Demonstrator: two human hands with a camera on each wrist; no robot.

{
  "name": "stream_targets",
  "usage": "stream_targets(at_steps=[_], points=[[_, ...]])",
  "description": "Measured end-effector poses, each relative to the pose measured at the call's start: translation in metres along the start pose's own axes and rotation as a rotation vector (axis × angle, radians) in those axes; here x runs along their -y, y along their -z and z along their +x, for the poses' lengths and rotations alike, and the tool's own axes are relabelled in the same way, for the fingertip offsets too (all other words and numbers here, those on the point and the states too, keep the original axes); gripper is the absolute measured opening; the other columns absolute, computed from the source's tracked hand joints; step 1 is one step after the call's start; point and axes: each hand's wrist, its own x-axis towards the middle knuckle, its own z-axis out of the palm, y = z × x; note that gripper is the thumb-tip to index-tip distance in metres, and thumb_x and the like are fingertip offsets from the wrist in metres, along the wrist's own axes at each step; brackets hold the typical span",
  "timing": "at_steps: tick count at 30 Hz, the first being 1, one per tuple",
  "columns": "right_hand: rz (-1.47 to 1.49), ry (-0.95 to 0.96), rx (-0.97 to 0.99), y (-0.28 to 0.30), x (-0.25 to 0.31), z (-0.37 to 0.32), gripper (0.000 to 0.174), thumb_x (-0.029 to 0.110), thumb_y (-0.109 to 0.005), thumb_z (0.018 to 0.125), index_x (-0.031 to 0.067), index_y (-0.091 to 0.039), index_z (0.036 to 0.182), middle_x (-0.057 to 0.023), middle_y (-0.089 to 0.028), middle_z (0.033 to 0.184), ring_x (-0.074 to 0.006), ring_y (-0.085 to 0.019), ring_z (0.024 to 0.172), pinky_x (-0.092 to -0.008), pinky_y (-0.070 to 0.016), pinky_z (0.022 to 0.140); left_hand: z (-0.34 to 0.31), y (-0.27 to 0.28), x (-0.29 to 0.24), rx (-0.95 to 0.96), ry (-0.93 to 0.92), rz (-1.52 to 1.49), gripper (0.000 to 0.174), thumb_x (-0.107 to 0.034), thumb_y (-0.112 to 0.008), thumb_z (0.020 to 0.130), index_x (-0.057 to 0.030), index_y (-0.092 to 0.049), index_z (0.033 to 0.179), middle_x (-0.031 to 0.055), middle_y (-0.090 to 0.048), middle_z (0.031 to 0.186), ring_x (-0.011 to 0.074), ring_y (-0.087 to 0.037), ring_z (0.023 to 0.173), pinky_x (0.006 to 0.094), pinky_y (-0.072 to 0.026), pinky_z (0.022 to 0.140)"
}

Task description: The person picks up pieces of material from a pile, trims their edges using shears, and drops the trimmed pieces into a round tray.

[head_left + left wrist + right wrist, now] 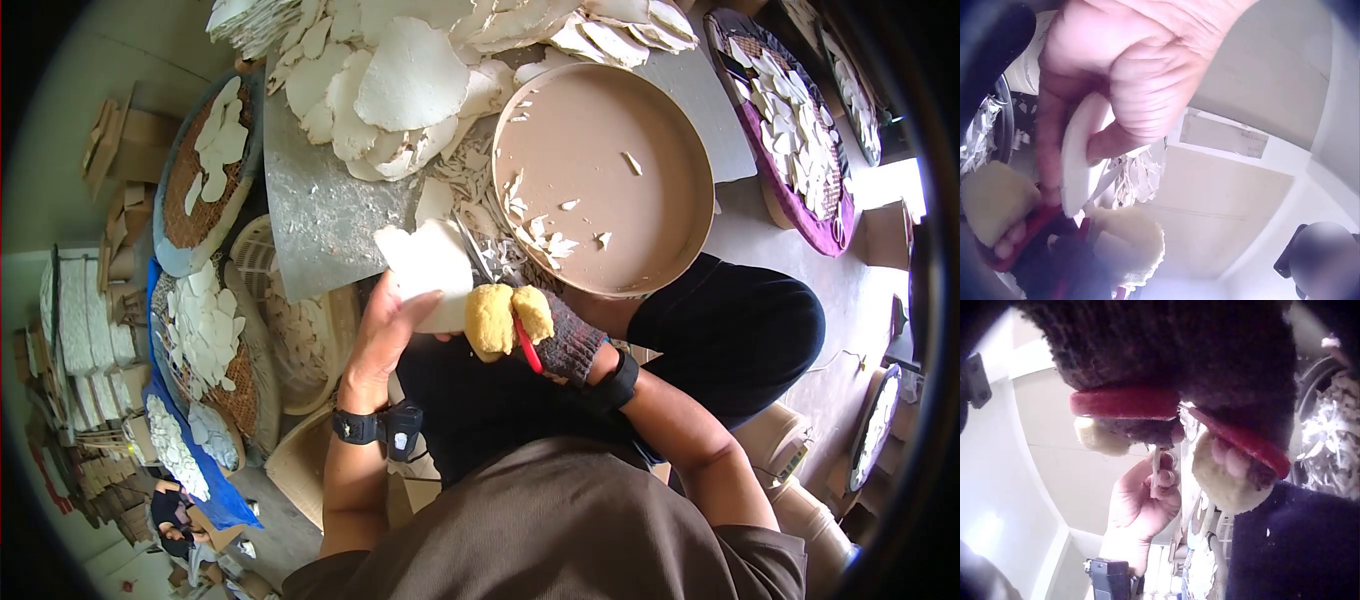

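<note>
Nearest: my brown shirt [560, 530] and dark lap, with both forearms reaching forward over them. A black strap [378, 425] sits on my left wrist.

Left hand [385, 335]: pinching the white slab [432, 275], thumb flat on the near face and the other fingers behind it. The left wrist view shows the slab's thin edge [1082, 156] clamped between thumb and fingers. The slab is in the air above my lap, just off the near edge of the metal sheet [320, 220]. I judge that it is held upright with its right edge free so the tool can get at that edge.

Right hand [545, 330]: gloved, with yellow padding [490, 318] over the fingers, which are curled through the red loops of the scissors [527, 345]; the loops [1125, 403] show plainly from the right wrist. It touches the slab's right edge. The blades are hidden, so I cannot tell how they stand.

Next out: white trimmings [490, 235] lie at the sheet's near edge. The round tray [640, 230] sits on its right side, holding a few scraps. It is probably kept close to catch offcuts.

Far edge of the sheet: a pile of white pieces [410, 80], uncut by the look of their ragged outlines.

Beyond the sheet: a woven basket [185, 215] at left and a purple-rimmed basket [800, 140] at right, each with small white pieces laid flat.
</note>
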Motion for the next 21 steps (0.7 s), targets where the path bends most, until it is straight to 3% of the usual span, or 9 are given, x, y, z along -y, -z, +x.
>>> stream_targets(at_steps=[2, 5, 8, 12, 15, 19, 21], points=[[-0.106, 0.005, 0.021, 0.007, -0.01, 0.0, 0.034, 0.011, -0.066, 0.083, 0.0033, -0.059, 0.115, -0.0108, -0.064, 0.111, -0.0191, -0.061, 0.103, -0.032, -0.0484, 0.09, -0.002, -0.002, -0.008, 0.104, 0.058, 0.027, 0.042, -0.014, -0.062, 0.087, -0.002, -0.044, 0.123, 0.01, -0.062, 0.101, 0.0169, -0.065, 0.08, 0.0275, -0.0558, 0.057], [-0.368, 0.069, 0.019, 0.013, -0.003, 0.001, 0.039, 0.012, -0.07, 0.083, 0.0032, -0.058, 0.119, -0.0089, -0.064, 0.113, -0.0171, -0.061, 0.105, -0.031, -0.0473, 0.092, 0.003, 0.004, 0.003, -0.049, -0.028, 0.058, 0.045, -0.013, -0.062, 0.088, -0.0021, -0.042, 0.126, 0.011, -0.062, 0.104, 0.0186, -0.065, 0.079, 0.0278, -0.0564, 0.058], [-0.283, 0.092, 0.006, 0.012, 0.007, -0.005, 0.042, 0.015, -0.072, 0.081, 0.0036, -0.058, 0.119, -0.0079, -0.064, 0.113, -0.0169, -0.061, 0.104, -0.0306, -0.0467, 0.092, 0.005, -0.003, 0.022, -0.353, -0.328, -0.106, 0.051, -0.011, -0.06, 0.089, -0.0038, -0.036, 0.134, 0.013, -0.061, 0.107, 0.0225, -0.067, 0.077, 0.0288, -0.0571, 0.058], [-0.16, 0.024, 0.008, 0.012, 0.001, -0.01, 0.041, 0.017, -0.073, 0.079, 0.0041, -0.06, 0.116, -0.0076, -0.064, 0.111, -0.015, -0.061, 0.104, -0.0306, -0.0464, 0.092, 0.003, -0.007, 0.014, -0.326, -0.238, -0.153, 0.056, -0.008, -0.057, 0.091, -0.0075, -0.028, 0.138, 0.0166, -0.061, 0.11, 0.0274, -0.069, 0.074, 0.0302, -0.0578, 0.058], [0.082, -0.094, 0.051, 0.016, 0.002, -0.011, 0.042, 0.017, -0.074, 0.079, 0.0041, -0.06, 0.116, -0.0073, -0.064, 0.112, -0.0145, -0.061, 0.103, -0.0303, -0.0464, 0.092, 0.005, 0.008, 0.007, -0.24, -0.169, -0.109, 0.052, -0.009, -0.058, 0.09, -0.0057, -0.032, 0.135, 0.0163, -0.061, 0.109, 0.0266, -0.069, 0.072, 0.0299, -0.0574, 0.057], [-0.095, -0.008, -0.001, 0.016, -0.001, -0.016, 0.024, 0.012, -0.068, 0.081, 0.0018, -0.062, 0.102, -0.0128, -0.067, 0.096, -0.0205, -0.065, 0.089, -0.032, -0.0502, 0.08, 0.005, 0.012, -0.007, -0.144, -0.107, -0.055, 0.05, -0.013, -0.059, 0.088, -0.0042, -0.036, 0.131, 0.0144, -0.063, 0.103, 0.0225, -0.068, 0.066, 0.0266, -0.0549, 0.054], [-0.049, -0.065, 0.021, 0.019, 0.004, -0.019, 0.034, 0.019, -0.072, 0.08, 0.0037, -0.062, 0.108, -0.0085, -0.066, 0.103, -0.0159, -0.062, 0.096, -0.03, -0.0477, 0.086, 0.007, 0.02, -0.01, -0.109, -0.059, -0.061, 0.052, -0.012, -0.062, 0.087, -0.0024, -0.036, 0.131, 0.0155, -0.063, 0.104, 0.0245, -0.068, 0.068, 0.0286, -0.0559, 0.055]])
